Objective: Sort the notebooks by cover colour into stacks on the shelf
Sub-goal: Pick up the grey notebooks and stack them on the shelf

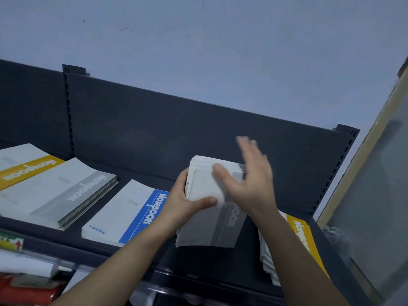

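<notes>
My left hand (187, 202) grips a thick bundle of notebooks (207, 230) from its left side, thumb across the top cover, which has a grey band. The bundle is lifted and tilted above the dark shelf (141, 173). My right hand (251, 180) hovers over the bundle's right part with fingers straight and blurred, holding nothing. On the shelf lie a blue-band notebook stack (123, 213), a grey-band stack (59, 193), a yellow-band stack (24, 164) at far left, and another yellow-band stack (302, 239) at right, partly hidden by my right forearm.
A dark back panel (198, 133) rises behind the shelf, with a slotted upright (68, 111) at left and another upright (344, 155) at right. A framed glass panel (379, 173) stands at far right. Packaged goods (26, 281) lie on the lower level at bottom left.
</notes>
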The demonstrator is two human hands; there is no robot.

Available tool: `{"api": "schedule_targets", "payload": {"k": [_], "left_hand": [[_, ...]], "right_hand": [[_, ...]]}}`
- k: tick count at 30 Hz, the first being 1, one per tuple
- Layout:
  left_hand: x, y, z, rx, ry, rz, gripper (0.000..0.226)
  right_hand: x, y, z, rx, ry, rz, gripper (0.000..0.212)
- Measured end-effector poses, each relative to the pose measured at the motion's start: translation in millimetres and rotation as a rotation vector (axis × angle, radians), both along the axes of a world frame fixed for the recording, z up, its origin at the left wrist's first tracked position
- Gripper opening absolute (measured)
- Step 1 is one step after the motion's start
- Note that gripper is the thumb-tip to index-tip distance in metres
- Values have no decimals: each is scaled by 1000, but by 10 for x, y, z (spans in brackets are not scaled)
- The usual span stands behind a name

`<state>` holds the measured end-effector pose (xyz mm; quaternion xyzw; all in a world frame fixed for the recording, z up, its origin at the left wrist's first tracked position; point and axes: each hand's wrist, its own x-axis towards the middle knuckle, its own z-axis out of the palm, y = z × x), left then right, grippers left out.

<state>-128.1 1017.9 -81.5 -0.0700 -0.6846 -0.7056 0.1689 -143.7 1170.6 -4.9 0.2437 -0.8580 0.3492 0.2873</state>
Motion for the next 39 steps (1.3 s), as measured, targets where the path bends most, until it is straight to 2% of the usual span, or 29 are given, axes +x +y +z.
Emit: {"api": "schedule_targets", "payload": {"k": [1, 3, 4, 6, 10, 15, 24, 26, 29, 31, 35, 37, 39], "left_hand": [[14, 9, 22, -5, 13, -2, 87], [44, 46, 74, -44, 40, -28, 81], [58, 71, 104, -63, 44, -42, 77], [51, 85, 134, -70, 38, -47, 73], [-13, 48, 95, -104, 10, -19, 77], [-90, 66, 87, -119, -31, 108, 70], [-187, -4, -63, -164, -108, 72, 75], [-177, -5, -170, -157, -152, 56, 76], [-181, -16, -229, -186, -197, 40, 61], [-204, -30, -192, -241, -201, 37, 51], [-251, -72, -91, -272, -278, 55, 48], [-262, -96, -50, -265, -325, -4, 36], [-259, -116, -17, -333, -394, -30, 37]], "right_hand": [[-20, 30, -83, -221, -85, -15, 94], [-32, 26, -230, -608, -461, 56, 105], [-56, 24, -305, -733, -608, 112, 105], [-74, 41, -393, -794, -661, 173, 85], [-79, 58, -472, -760, -608, 203, 52], [-97, 90, -552, -773, -564, 211, 37], [-46, 101, -729, -781, -532, 154, 25], [-17, 100, -804, -730, -534, 135, 22], [18, 75, -903, -663, -571, 104, 23], [-4, 75, -927, -548, -546, 33, 23], [-57, 98, -853, -307, -454, -122, 28], [-106, 108, -814, -206, -486, -160, 30], [-164, 114, -823, -115, -566, -188, 35]]}}
